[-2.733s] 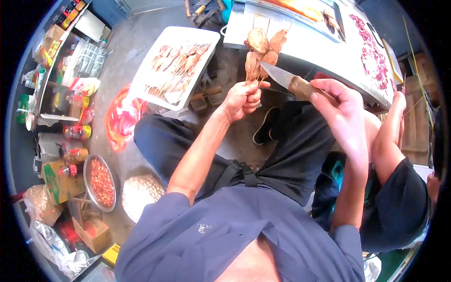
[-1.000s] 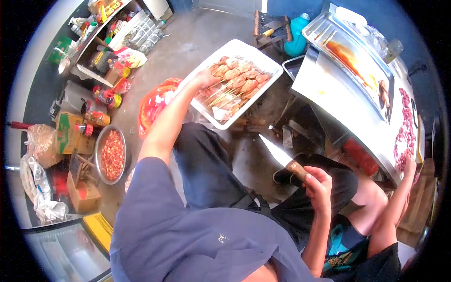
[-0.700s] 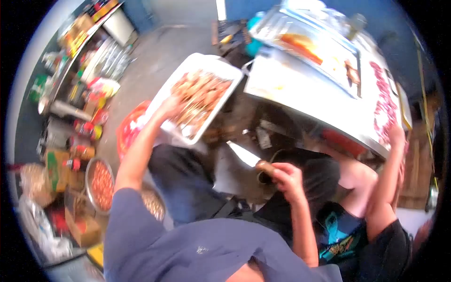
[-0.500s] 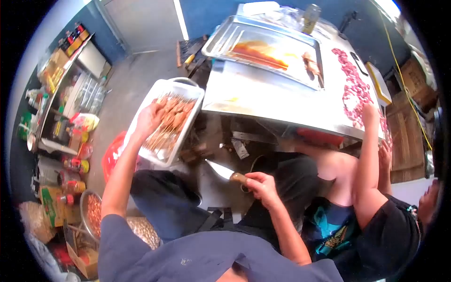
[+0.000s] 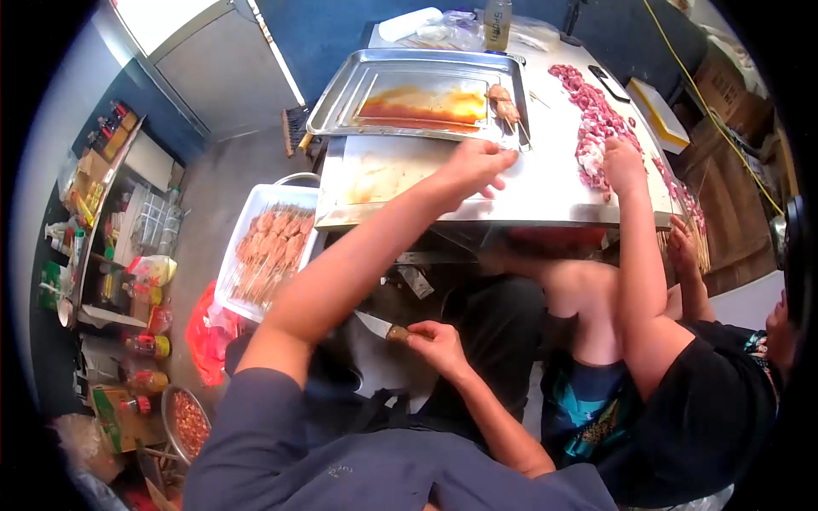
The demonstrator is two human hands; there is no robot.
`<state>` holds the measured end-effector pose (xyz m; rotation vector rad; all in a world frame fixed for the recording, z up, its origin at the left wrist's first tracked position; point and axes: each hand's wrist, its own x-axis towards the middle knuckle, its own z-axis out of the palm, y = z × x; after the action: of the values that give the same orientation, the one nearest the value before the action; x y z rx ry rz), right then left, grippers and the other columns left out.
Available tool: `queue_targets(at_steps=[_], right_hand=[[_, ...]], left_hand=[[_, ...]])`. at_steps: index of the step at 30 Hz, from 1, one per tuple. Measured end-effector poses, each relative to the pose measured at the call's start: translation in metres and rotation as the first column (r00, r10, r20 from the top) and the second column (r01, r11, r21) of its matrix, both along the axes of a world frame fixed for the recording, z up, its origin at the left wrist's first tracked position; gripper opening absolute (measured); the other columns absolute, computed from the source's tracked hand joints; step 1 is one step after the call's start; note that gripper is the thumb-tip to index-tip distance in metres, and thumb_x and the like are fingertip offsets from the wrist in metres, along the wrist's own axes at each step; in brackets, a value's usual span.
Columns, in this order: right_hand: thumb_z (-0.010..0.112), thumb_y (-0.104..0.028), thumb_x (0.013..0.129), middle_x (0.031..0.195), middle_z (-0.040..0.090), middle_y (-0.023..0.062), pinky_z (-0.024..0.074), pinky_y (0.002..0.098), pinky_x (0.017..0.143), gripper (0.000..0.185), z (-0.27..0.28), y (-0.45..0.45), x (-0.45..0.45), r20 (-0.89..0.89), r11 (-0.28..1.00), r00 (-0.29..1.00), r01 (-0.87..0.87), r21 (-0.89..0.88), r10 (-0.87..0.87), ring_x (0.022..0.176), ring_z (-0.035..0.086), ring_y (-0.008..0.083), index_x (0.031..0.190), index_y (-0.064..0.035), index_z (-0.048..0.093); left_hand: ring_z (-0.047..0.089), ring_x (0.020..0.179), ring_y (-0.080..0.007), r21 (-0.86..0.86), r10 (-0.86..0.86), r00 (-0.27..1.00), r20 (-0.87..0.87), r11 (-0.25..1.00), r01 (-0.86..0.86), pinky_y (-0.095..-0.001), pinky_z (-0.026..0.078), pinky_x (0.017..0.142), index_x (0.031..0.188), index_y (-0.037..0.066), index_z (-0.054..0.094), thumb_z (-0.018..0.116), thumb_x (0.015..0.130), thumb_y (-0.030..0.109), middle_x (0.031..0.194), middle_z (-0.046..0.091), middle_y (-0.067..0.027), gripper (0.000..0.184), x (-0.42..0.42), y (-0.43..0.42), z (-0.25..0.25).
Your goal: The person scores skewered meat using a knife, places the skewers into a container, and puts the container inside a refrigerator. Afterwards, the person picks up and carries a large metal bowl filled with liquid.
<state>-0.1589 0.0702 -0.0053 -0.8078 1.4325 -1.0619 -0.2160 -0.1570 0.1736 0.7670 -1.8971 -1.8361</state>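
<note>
My left hand (image 5: 479, 175) hovers over the front of the white table with its fingers apart and nothing in them. Just past it, a few meat skewers (image 5: 504, 104) lie at the right end of a metal tray (image 5: 341, 94), their sticks pointing toward me. Brown-red liquid covers part of the tray floor. Low over my lap, my right hand (image 5: 439, 347) grips the wooden handle of a knife (image 5: 375, 324); my left forearm hides the blade's tip. A white tub (image 5: 228, 277) full of meat skewers (image 5: 274, 247) stands to the left of the table.
At my right sits a co-worker, one hand (image 5: 626, 166) at a pile of raw meat pieces (image 5: 596, 119) on the table. A bottle (image 5: 498, 25) and plastic bags stand behind the tray. A red bag (image 5: 211, 332), a meat bowl (image 5: 186, 422) and crowded shelves are on the left.
My left hand has left the skewers in the tub and swung up and right to the table, near the tray. My right hand, with the knife, has shifted slightly left. The view has turned.
</note>
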Motion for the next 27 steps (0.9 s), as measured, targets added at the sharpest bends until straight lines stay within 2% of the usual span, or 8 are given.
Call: queue_targets(at_steps=[2,4,6,8,9,13,18,27], right_hand=[[0.068,-0.021,0.075,0.091,0.071,0.0125,0.0513,0.0291,0.074,0.035,0.001,-0.002,0.001,-0.053,1.000,0.999,-0.009,-0.025,0.008,0.080,0.067,0.0170,0.102,0.0012,0.067],[0.067,-0.023,0.075,0.091,0.070,0.0145,0.0517,0.0304,0.075,0.035,-0.001,-0.001,0.001,-0.111,0.999,0.994,-0.024,-0.047,0.019,0.081,0.068,0.0197,0.102,0.0003,0.067],[0.067,-0.025,0.075,0.091,0.070,0.0162,0.0520,0.0314,0.075,0.036,0.001,0.000,0.001,-0.156,0.997,0.988,-0.034,-0.066,0.023,0.082,0.068,0.0221,0.102,-0.0005,0.067],[0.067,-0.024,0.075,0.092,0.070,0.0159,0.0521,0.0311,0.075,0.036,0.003,0.001,0.002,-0.196,0.999,0.980,-0.041,-0.029,0.035,0.083,0.068,0.0218,0.102,-0.0006,0.067],[0.067,-0.024,0.075,0.092,0.070,0.0159,0.0521,0.0311,0.075,0.036,0.005,0.001,0.001,-0.202,0.998,0.979,-0.045,-0.034,0.038,0.083,0.068,0.0218,0.102,-0.0006,0.067],[0.066,-0.022,0.075,0.091,0.070,0.0157,0.0522,0.0308,0.075,0.035,0.005,0.003,0.002,-0.219,0.999,0.976,-0.025,-0.047,0.015,0.082,0.068,0.0212,0.101,0.0004,0.067],[0.066,-0.019,0.075,0.089,0.070,0.0152,0.0523,0.0304,0.074,0.033,0.003,0.001,0.002,-0.183,0.998,0.983,-0.017,-0.062,0.005,0.080,0.068,0.0205,0.100,0.0008,0.068],[0.069,-0.014,0.078,0.084,0.069,0.0055,0.0492,0.0241,0.069,0.028,-0.009,0.006,0.003,0.018,0.988,0.993,0.120,-0.102,-0.118,0.074,0.061,0.0096,0.100,0.0030,0.067]], left_hand=[[0.060,0.086,-0.0232,0.160,-0.017,0.999,0.034,0.987,0.011,-0.0366,0.053,0.074,0.118,-0.012,0.047,0.055,0.092,0.038,0.110,0.055,-0.0206,0.056,-0.026,-0.003,-0.008],[0.058,0.094,-0.0284,0.674,0.096,0.988,-0.117,0.739,0.008,-0.0411,0.050,0.086,0.120,-0.015,0.042,0.051,0.094,0.044,0.112,0.054,-0.0235,0.065,-0.051,-0.006,-0.010],[0.055,0.102,-0.0321,0.773,0.150,0.975,-0.163,0.634,0.031,-0.0421,0.047,0.090,0.118,-0.016,0.042,0.046,0.095,0.047,0.112,0.054,-0.0240,0.067,-0.072,-0.014,-0.015],[0.062,0.083,-0.0279,0.897,0.218,0.933,-0.287,0.404,0.182,-0.0403,0.051,0.077,0.113,-0.007,0.045,0.048,0.094,0.047,0.091,0.062,-0.0167,0.057,-0.085,-0.025,-0.027],[0.054,0.057,-0.0194,0.916,0.266,0.937,-0.229,0.384,0.115,-0.0346,0.047,0.058,0.100,0.002,0.050,0.046,0.096,0.039,0.065,0.058,-0.0062,0.037,-0.090,-0.025,-0.024],[0.025,0.043,-0.0101,0.779,0.343,0.896,-0.282,0.627,0.005,-0.0274,0.029,0.046,0.095,0.003,0.050,0.041,0.096,0.014,0.054,0.033,0.0032,0.014,-0.074,-0.027,-0.015],[0.027,0.043,-0.0106,0.525,0.218,0.896,-0.386,0.851,0.019,-0.0272,0.028,0.046,0.102,0.001,0.050,0.039,0.097,0.015,0.053,0.031,0.0023,0.018,0.018,0.023,0.000],[0.037,0.044,-0.0112,0.551,0.304,0.906,-0.294,0.829,-0.099,-0.0266,0.033,0.045,0.117,0.001,0.050,0.042,0.100,0.023,0.052,0.042,-0.0015,0.029,0.206,0.148,-0.056]])
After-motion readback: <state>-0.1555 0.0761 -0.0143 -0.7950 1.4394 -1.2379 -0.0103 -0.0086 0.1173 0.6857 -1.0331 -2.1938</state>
